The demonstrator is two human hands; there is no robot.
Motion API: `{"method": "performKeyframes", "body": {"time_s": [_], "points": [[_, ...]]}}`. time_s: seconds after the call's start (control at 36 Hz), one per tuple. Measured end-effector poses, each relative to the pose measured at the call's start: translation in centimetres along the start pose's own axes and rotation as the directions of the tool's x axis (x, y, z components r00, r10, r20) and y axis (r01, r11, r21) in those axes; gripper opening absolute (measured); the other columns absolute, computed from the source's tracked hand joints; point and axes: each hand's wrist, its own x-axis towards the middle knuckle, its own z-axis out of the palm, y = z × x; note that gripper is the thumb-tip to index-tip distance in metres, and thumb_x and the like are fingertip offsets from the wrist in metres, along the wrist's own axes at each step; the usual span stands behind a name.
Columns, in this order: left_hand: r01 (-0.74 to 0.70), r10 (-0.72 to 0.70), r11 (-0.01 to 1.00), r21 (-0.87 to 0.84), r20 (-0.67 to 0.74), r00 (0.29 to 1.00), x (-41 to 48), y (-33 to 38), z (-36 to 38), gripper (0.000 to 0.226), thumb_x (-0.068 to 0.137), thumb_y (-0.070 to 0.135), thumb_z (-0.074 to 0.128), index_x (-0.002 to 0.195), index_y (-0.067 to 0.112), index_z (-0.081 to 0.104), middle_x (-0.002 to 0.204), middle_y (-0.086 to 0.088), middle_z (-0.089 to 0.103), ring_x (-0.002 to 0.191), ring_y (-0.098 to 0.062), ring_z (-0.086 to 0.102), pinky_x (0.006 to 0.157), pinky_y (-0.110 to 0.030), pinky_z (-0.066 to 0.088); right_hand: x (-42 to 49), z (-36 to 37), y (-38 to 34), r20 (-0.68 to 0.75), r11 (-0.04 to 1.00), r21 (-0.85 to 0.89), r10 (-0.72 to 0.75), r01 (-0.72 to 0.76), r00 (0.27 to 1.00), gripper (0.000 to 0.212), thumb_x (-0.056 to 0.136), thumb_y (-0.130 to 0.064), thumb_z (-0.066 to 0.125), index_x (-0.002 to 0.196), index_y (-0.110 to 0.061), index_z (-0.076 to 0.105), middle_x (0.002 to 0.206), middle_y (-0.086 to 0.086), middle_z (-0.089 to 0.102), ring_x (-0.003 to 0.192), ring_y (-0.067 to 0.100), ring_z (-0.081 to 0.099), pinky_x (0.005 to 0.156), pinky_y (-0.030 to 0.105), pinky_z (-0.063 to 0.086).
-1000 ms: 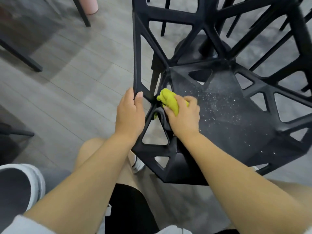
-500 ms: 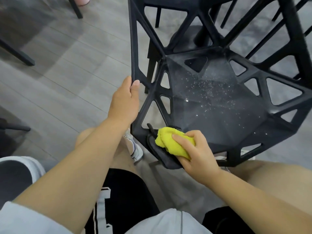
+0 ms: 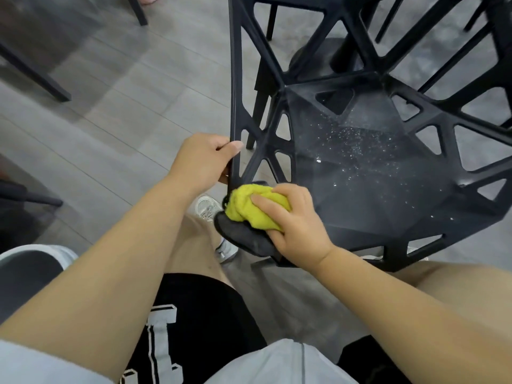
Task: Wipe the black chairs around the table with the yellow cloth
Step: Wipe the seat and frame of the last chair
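A black chair [image 3: 368,167] with triangular cut-outs stands in front of me, its seat speckled with pale dust. My right hand [image 3: 293,228] grips a bunched yellow cloth [image 3: 250,207] and presses it on the seat's near left corner, where a dark grey part of the cloth hangs over the edge. My left hand [image 3: 203,159] holds the chair's thin left side frame, thumb and fingers curled round the bar.
Grey plank floor [image 3: 110,112] lies to the left. Black furniture legs [image 3: 36,76] cross the upper left, and another dark leg [image 3: 30,198] pokes in at mid left. More black chair legs and a round table base [image 3: 327,59] stand behind the seat. My knees and white shoe [image 3: 207,209] are below.
My right hand slid the cloth from the left armrest strut down to the seat's near left corner. My left hand stayed on the left frame and curled tighter round it.
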Motion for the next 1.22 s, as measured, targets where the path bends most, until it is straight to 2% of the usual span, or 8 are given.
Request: {"method": "performKeyframes", "body": {"time_s": [0.22, 0.39, 0.56, 0.64, 0.89, 1.03, 1.14, 1.22], "points": [[-0.069, 0.084, 0.981, 0.179, -0.075, 0.994, -0.9, -0.6, 0.9, 0.041, 0.095, 0.025, 0.051, 0.060, 0.003, 0.044, 0.057, -0.008, 0.058, 0.051, -0.015, 0.065, 0.049, -0.018, 0.046, -5.0, -3.1, 2.8, 0.086, 0.995, -0.096, 0.004, 0.004, 0.996, 0.043, 0.078, -0.023, 0.049, 0.120, -0.028, 0.049, 0.112, 0.005, 0.037, 0.097, 0.029, 0.039, 0.085, 0.035, 0.038], [0.014, -0.016, 0.996, -0.083, -0.021, 1.000, -1.8, -0.7, 1.0, 0.040, 0.097, 0.022, 0.050, 0.068, -0.006, 0.051, 0.061, -0.017, 0.057, 0.047, -0.016, 0.059, 0.050, -0.027, 0.054, 0.1, -0.6, -0.7, -0.018, 0.947, 0.165, 0.284, -0.277, 0.959, 0.042, 0.082, -0.032, 0.047, 0.124, -0.034, 0.042, 0.117, 0.007, 0.039, 0.107, 0.033, 0.042, 0.094, 0.036, 0.036], [0.030, -0.046, 0.975, -0.220, -0.070, 0.997, -1.7, -1.1, 0.6, 0.036, 0.101, 0.031, 0.038, 0.080, 0.008, 0.055, 0.064, -0.003, 0.051, 0.057, -0.018, 0.053, 0.056, -0.036, 0.051, 8.5, 1.3, -3.4, -0.284, 0.861, 0.372, 0.462, -0.348, 0.840, 0.038, 0.089, -0.024, 0.053, 0.126, -0.016, 0.056, 0.110, 0.008, 0.042, 0.102, 0.028, 0.042, 0.094, 0.038, 0.038], [0.100, -0.109, 0.923, -0.371, -0.004, 0.994, -1.6, -0.9, 0.7, 0.029, 0.102, 0.033, 0.034, 0.090, 0.026, 0.061, 0.064, -0.010, 0.057, 0.050, -0.021, 0.058, 0.048, -0.033, 0.054, 13.9, -0.4, -2.3, -0.341, 0.864, 0.357, 0.474, -0.355, 0.812, 0.037, 0.091, -0.021, 0.057, 0.128, -0.017, 0.055, 0.109, 0.011, 0.043, 0.101, 0.027, 0.041, 0.091, 0.028, 0.030], [0.060, -0.077, 0.891, -0.451, -0.020, 0.997, 0.3, 1.4, -0.5, 0.035, 0.103, 0.032, 0.031, 0.099, 0.020, 0.064, 0.087, -0.007, 0.066, 0.062, -0.023, 0.062, 0.066, -0.040, 0.055, 16.2, -0.7, 2.2, -0.071, 0.926, 0.254, 0.304, -0.278, 0.950, 0.042, 0.085, -0.020, 0.042, 0.126, -0.024, 0.053, 0.115, 0.004, 0.056, 0.107, 0.027, 0.054, 0.096, 0.049, 0.041], [0.041, -0.100, 0.833, -0.551, -0.078, 0.992, 3.0, 3.4, -1.7, 0.031, 0.102, 0.028, 0.035, 0.092, 0.013, 0.060, 0.083, -0.006, 0.068, 0.059, -0.017, 0.065, 0.059, -0.032, 0.056, 6.2, 0.0, -0.4, -0.060, 0.960, 0.191, 0.220, -0.205, 0.974, 0.063, 0.077, -0.003, 0.049, 0.131, -0.035, 0.041, 0.131, -0.007, 0.038, 0.113, 0.017, 0.037, 0.103, 0.012, 0.020], [-0.024, -0.024, 0.918, -0.396, -0.115, 0.993, 4.9, 4.4, -2.0, 0.028, 0.099, 0.024, 0.042, 0.078, 0.025, 0.060, 0.080, 0.001, 0.066, 0.051, -0.017, 0.062, 0.058, -0.037, 0.057, 7.7, 1.1, -0.1, -0.172, 0.960, 0.177, 0.249, -0.218, 0.953, 0.061, 0.079, 0.001, 0.051, 0.127, -0.036, 0.045, 0.124, -0.010, 0.043, 0.108, 0.022, 0.042, 0.099, 0.009, 0.021], [-0.050, 0.014, 0.960, -0.274, -0.131, 0.991, 5.9, 4.3, -2.1, 0.032, 0.098, 0.026, 0.044, 0.080, 0.010, 0.064, 0.078, -0.011, 0.065, 0.047, -0.017, 0.061, 0.053, -0.039, 0.058, 12.0, 0.8, -0.3, -0.257, 0.945, 0.203, 0.303, -0.255, 0.918, 0.056, 0.081, -0.001, 0.048, 0.127, -0.031, 0.054, 0.121, 0.000, 0.048, 0.105, 0.027, 0.044, 0.094, 0.003, 0.018]]}}
